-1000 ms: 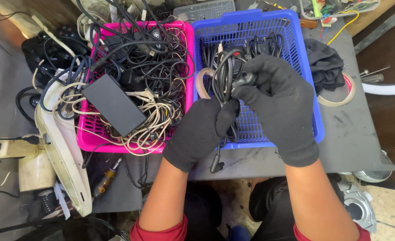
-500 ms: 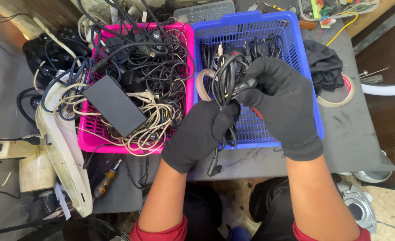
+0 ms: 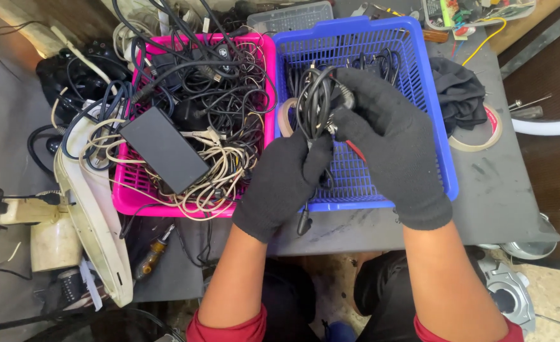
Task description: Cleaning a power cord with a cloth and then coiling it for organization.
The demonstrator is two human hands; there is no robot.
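Note:
Both my hands wear black gloves and hold a coiled black cable [image 3: 315, 101] over the blue basket [image 3: 433, 126]. My left hand [image 3: 286, 183] grips the lower part of the coil, and a plug end hangs below it near the basket's front rim. My right hand [image 3: 391, 145] pinches the coil's upper part from the right. Left of the blue basket stands a pink basket [image 3: 125, 199] full of tangled black and beige cables, with a flat black power adapter [image 3: 164, 149] on top.
A tape roll [image 3: 476, 139] and a black cloth [image 3: 460, 92] lie right of the blue basket. A white curved casing [image 3: 93, 215], a screwdriver [image 3: 150, 253] and more cables sit on the left. A circuit board [image 3: 470, 9] lies at the back right.
My hands and the coiled cable have stayed over the blue basket; my right hand has shifted slightly around the coil's top.

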